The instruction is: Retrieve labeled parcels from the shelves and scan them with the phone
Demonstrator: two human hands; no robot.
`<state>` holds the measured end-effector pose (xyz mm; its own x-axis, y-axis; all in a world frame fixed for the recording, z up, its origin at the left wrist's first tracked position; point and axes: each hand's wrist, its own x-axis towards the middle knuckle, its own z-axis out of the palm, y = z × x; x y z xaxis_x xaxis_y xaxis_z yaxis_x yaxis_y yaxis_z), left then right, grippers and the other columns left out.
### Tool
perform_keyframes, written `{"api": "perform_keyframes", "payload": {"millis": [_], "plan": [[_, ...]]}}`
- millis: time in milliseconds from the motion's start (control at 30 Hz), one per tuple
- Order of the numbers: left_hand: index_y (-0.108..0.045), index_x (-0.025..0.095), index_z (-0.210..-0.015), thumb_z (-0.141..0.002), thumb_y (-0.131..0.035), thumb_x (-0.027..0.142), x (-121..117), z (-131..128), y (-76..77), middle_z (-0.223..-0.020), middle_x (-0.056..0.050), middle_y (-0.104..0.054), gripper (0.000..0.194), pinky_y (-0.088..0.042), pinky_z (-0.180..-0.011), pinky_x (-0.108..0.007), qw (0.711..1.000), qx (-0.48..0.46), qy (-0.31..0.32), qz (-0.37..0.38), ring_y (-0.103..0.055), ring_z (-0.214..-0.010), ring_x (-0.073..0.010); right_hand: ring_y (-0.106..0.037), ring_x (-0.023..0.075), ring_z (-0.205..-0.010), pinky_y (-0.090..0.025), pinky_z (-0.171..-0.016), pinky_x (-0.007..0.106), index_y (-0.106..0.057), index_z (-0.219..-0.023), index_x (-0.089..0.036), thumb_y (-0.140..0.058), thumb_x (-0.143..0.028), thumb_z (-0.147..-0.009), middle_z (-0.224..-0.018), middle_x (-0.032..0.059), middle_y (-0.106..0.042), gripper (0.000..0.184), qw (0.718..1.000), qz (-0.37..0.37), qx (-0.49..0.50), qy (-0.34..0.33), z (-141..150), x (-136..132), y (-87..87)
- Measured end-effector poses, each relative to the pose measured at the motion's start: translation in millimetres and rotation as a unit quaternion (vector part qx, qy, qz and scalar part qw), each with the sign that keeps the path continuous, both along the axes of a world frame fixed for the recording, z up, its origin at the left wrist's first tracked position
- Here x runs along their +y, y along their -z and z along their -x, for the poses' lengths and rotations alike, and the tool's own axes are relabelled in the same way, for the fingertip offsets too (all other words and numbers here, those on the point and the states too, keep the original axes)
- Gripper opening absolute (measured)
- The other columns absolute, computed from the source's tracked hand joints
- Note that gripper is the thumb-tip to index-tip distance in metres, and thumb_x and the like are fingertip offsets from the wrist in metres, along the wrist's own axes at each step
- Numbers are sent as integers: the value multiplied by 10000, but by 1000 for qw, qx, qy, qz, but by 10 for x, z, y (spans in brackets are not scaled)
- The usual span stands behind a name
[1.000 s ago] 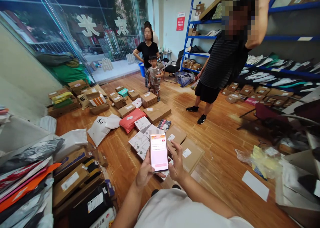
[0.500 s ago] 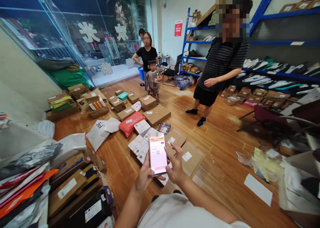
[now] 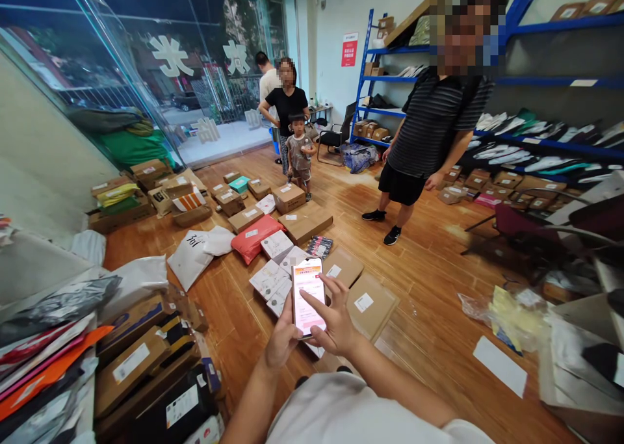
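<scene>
A smartphone [image 3: 308, 311] with a lit white and pink screen is held upright in front of me. My left hand [image 3: 283, 335] is closed around its lower left side. Over the screen, my right hand [image 3: 338, 317] has its fingers spread, the index finger at the left part of the display and the thumb by the lower edge. The right hand grips nothing. Behind and below the phone lie white patterned boxes [image 3: 267, 278] and flat cardboard boxes [image 3: 377, 301] with labels.
Parcels cover the wooden floor [image 3: 419, 353] ahead, among them a red bag [image 3: 256, 238] and a white bag [image 3: 191, 255]. Stacked packages [image 3: 131, 366] stand at left. A person in a striped shirt [image 3: 429, 125] stands at right before blue shelves [image 3: 560, 83]. Other people stand farther back.
My right hand has moved left over the phone, its index finger now across the screen. The screen content differs. The person in the striped shirt has lowered an arm and leans right.
</scene>
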<state>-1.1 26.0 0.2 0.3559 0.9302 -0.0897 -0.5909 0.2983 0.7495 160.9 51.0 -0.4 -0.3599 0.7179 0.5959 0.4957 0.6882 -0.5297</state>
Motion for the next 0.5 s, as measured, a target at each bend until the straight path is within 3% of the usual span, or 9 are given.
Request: {"api": "perform_keyframes", "payload": {"millis": [133,233,300,367,500], "plan": [[78,303,-1515,-581,-471,32,18,13,18,-1437,-42,-483,1116,-437,-1021,-390,1000,10,-7,0,-470,-1273,-260,-78,428,-1381,-91,-1089,674,-423,-1410,-379,-355,-636,-877,-1571,18,-10,596,999,27,-21,21,55,37,-52],[51,335,-1514,-605,-490,56,23,66,59,-1415,-54,-500,1094,-532,-894,-418,999,24,-5,26,-511,-1221,-297,-117,400,-1403,-111,-1110,649,-299,-1478,-311,-301,-664,-882,-1564,82,-81,693,997,33,59,30,88,50,5],[31,354,-1511,-603,-501,65,31,105,91,-1396,-66,-515,1091,-580,-782,-405,999,21,-7,36,-533,-1188,-314,-180,355,-1408,-163,-1126,602,-190,-1507,-261,-282,-638,-907,-1549,122,-166,715,985,86,145,29,114,55,62],[6,357,-1510,-596,-511,72,46,138,117,-1372,-79,-531,1088,-598,-700,-376,999,11,-10,40,-551,-1158,-322,-298,306,-1376,-251,-1116,544,-167,-1504,-249,-253,-593,-941,-1519,130,-281,665,955,177,236,8,145,66,106],[-39,363,-1503,-615,-522,85,83,180,149,-1364,-92,-525,1048,-598,-642,-334,999,-4,-13,42,-585,-1102,-306,-460,257,-1281,-397,-1037,431,-322,-1448,-269,-263,-592,-951,-1407,83,-495,596,874,328,347,-88,223,138,163]]}}
